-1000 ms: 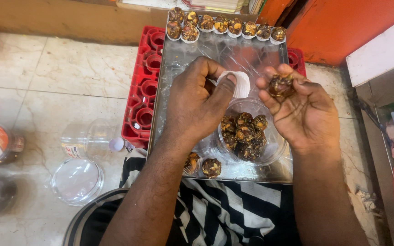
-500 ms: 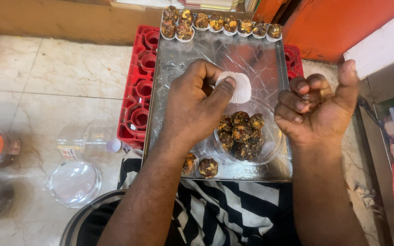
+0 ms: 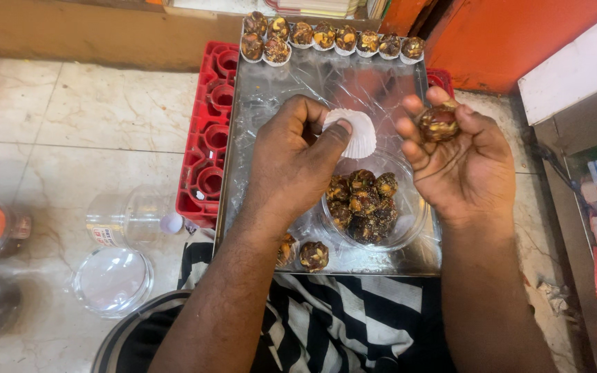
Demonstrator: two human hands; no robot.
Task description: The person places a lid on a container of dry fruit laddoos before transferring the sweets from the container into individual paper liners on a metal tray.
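Head view: the sweet ball [image 3: 439, 123] sits at about 2 o'clock in the picture. The right hand [image 3: 459, 162] cups it on its fingertips, palm up, with the fingers bent loosely round it so it cannot roll off.

Just beside it, at 9 o'clock from the ball, is a white paper cup [image 3: 356, 133]. The left hand [image 3: 294, 160] pinches the cup's edge between thumb and finger, and the other fingers are curled in. The cup sits close to the ball, with its frilly side showing.

Below both hands, at 6 o'clock, a clear bowl [image 3: 409, 224] holds more brown balls, near enough to grab.

All this is over a shiny tray [image 3: 271, 97]. At the tray's far edge, 12 o'clock, a row of balls in cups [image 3: 326, 36] is lined up neatly. Two more balls [image 3: 314, 255] wait at the near edge.

At 9 o'clock, a red crate [image 3: 209, 155] sticks out from under the tray. Farther out lie a clear jar [image 3: 126, 217] and a lid [image 3: 112, 280] on the floor.
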